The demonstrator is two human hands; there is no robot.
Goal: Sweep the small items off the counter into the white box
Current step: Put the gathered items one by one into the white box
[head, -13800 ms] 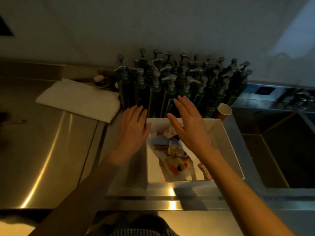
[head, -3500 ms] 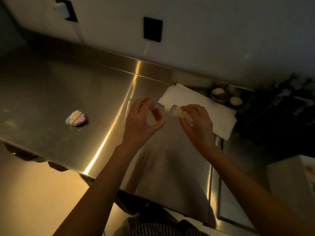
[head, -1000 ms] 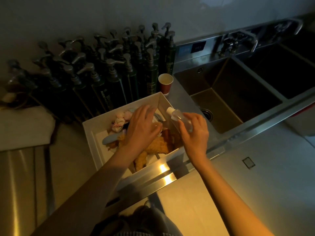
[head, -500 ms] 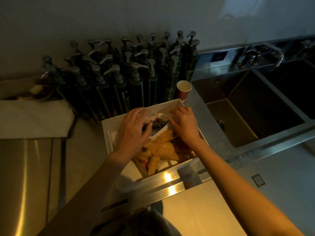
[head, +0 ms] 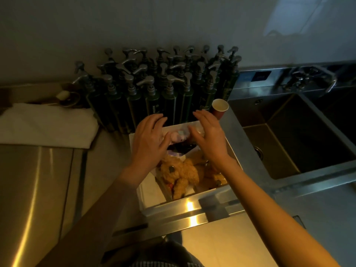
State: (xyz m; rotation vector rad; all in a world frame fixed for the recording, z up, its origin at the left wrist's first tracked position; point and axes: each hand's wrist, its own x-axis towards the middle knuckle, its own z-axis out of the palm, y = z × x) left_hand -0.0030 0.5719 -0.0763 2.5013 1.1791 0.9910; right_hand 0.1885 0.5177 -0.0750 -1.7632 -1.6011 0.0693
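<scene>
The white box (head: 154,197) stands at the front edge of the steel counter (head: 48,180), beside the sink. Inside lie a tan plush toy (head: 179,172), a pale pink and lilac soft item (head: 178,134) at the far end, and dark wrappers (head: 182,148). My left hand (head: 148,141) hovers over the box's left far corner with fingers spread and nothing in it. My right hand (head: 210,134) hovers over the right far side, palm turned inward, fingers apart and empty. The hands hide part of what lies in the box.
Several dark green pump bottles (head: 163,87) stand in a tight cluster right behind the box. A red paper cup (head: 219,108) sits at the box's far right corner. A folded white cloth (head: 46,126) lies to the left. A deep steel sink (head: 292,135) with a tap (head: 310,78) is on the right.
My hands carried a small clear bottle from the left of the counter to the box. Half a second ago both hands were down inside it; now they are lifted and empty.
</scene>
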